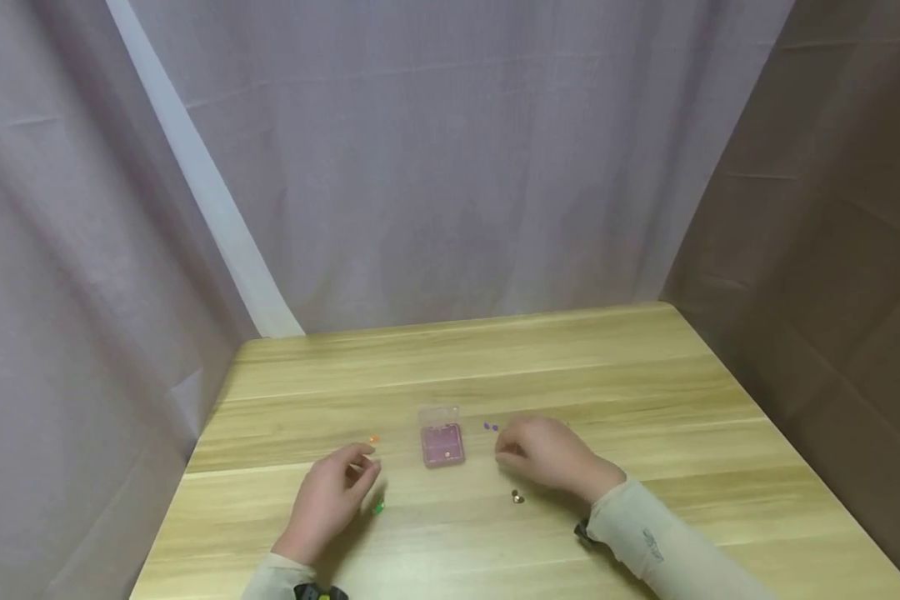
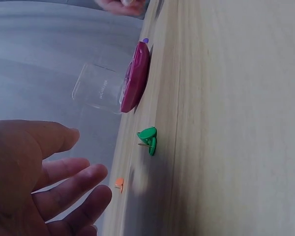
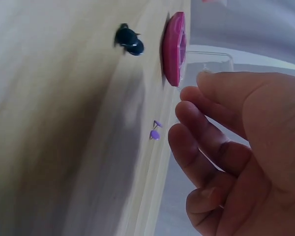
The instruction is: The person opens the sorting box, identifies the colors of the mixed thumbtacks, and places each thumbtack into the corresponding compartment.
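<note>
A small magenta box (image 1: 442,447) with its clear lid (image 2: 99,88) raised stands between the hands. One tiny pale piece lies inside it. My left hand (image 1: 328,498) hovers left of the box, fingers loosely bent and thumb apart, with nothing between them. Green thumbtacks (image 2: 148,133) lie beside it, and orange thumbtacks (image 1: 373,438) lie just beyond its fingertips. To the right of the box my right hand (image 1: 543,452) is held over the table, its fingers loosely curled and no object visible in them. Purple thumbtacks (image 3: 155,134) lie near its fingertips, and shiny brownish thumbtacks (image 1: 517,497) nearer me.
The wood-grain table (image 1: 465,358) runs back to a grey curtain (image 1: 450,167). More curtain hangs along the left side, and a darker one (image 1: 832,250) along the right. Both wrists wear dark straps over light sleeves (image 1: 667,533).
</note>
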The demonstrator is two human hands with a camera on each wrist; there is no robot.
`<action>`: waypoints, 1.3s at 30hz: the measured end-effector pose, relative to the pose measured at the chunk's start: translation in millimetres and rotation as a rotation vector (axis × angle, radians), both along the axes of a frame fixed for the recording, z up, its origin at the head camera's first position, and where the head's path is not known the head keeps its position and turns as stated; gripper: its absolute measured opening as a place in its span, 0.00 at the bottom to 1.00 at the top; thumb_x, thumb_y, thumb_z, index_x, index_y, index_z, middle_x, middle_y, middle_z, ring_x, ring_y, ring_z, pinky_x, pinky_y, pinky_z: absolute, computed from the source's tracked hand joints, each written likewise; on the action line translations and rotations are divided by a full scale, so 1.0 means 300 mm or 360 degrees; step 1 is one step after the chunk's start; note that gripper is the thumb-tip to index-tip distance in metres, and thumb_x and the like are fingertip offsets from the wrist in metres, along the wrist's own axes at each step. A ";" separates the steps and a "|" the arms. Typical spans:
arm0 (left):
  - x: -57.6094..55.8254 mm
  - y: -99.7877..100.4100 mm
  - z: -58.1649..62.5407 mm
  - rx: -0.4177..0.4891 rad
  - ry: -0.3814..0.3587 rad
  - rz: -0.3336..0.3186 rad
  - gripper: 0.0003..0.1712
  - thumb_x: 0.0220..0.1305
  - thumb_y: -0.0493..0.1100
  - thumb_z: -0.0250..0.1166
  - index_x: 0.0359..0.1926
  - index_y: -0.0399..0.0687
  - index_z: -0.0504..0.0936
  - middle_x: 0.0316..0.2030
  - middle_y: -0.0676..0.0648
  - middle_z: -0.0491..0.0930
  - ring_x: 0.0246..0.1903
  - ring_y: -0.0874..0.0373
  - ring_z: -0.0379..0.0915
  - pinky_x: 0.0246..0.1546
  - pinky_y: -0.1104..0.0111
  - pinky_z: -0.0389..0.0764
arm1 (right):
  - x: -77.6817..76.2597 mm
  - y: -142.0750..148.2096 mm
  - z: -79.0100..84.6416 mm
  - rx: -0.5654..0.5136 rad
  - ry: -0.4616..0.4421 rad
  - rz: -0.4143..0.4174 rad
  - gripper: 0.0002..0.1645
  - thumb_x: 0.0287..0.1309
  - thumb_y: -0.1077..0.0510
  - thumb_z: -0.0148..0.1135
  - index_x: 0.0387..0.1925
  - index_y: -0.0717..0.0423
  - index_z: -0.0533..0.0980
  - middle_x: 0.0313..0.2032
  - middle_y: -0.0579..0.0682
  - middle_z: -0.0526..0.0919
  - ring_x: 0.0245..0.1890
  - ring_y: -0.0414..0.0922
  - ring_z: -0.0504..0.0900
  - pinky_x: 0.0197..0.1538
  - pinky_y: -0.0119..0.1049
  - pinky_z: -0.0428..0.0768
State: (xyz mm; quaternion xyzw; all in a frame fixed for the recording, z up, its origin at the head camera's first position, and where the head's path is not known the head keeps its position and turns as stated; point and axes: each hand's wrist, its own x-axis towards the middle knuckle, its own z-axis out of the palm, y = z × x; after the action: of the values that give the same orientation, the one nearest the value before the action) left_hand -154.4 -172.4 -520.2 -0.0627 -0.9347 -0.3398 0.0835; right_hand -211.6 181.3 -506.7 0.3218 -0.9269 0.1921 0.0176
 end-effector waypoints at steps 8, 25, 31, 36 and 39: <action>-0.009 -0.001 0.002 -0.0010 0.0026 0.0016 0.17 0.61 0.50 0.69 0.49 0.50 0.83 0.33 0.57 0.85 0.29 0.68 0.77 0.35 0.59 0.83 | 0.059 0.040 -0.019 0.0069 -0.0115 0.0056 0.04 0.58 0.44 0.66 0.29 0.34 0.82 0.24 0.29 0.77 0.25 0.31 0.73 0.35 0.37 0.80; -0.003 -0.006 -0.001 0.0032 -0.0025 0.0030 0.17 0.62 0.51 0.68 0.50 0.52 0.84 0.34 0.58 0.85 0.30 0.69 0.77 0.37 0.59 0.83 | 0.109 0.031 -0.020 0.0095 -0.0117 0.0111 0.13 0.56 0.51 0.67 0.19 0.35 0.76 0.17 0.30 0.72 0.19 0.31 0.70 0.28 0.33 0.77; -0.003 -0.005 0.002 0.0028 -0.0025 0.0036 0.17 0.62 0.51 0.68 0.50 0.52 0.84 0.34 0.58 0.85 0.30 0.68 0.77 0.36 0.59 0.83 | 0.106 0.030 -0.024 0.0114 -0.0084 0.0110 0.15 0.56 0.51 0.66 0.17 0.34 0.73 0.16 0.30 0.71 0.18 0.32 0.69 0.26 0.32 0.75; -0.003 -0.005 0.002 0.0022 -0.0035 0.0036 0.17 0.62 0.51 0.68 0.50 0.52 0.84 0.34 0.58 0.85 0.30 0.69 0.77 0.36 0.59 0.83 | 0.104 0.031 -0.028 0.0107 -0.0092 0.0105 0.14 0.57 0.52 0.65 0.19 0.34 0.74 0.18 0.30 0.72 0.19 0.32 0.70 0.27 0.33 0.76; -0.002 -0.005 0.002 0.0019 -0.0043 0.0030 0.17 0.62 0.51 0.68 0.50 0.52 0.84 0.33 0.59 0.84 0.30 0.69 0.77 0.36 0.60 0.83 | 0.101 0.030 -0.027 0.0103 -0.0099 0.0086 0.12 0.57 0.52 0.65 0.20 0.35 0.75 0.18 0.30 0.73 0.19 0.32 0.70 0.28 0.33 0.77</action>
State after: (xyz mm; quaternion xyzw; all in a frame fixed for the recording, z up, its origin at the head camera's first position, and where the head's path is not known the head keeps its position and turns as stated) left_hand -154.9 -173.9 -519.4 -0.0487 -0.9343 -0.3453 0.0744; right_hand -181.3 190.5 -514.7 0.3409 -0.9238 0.1725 -0.0267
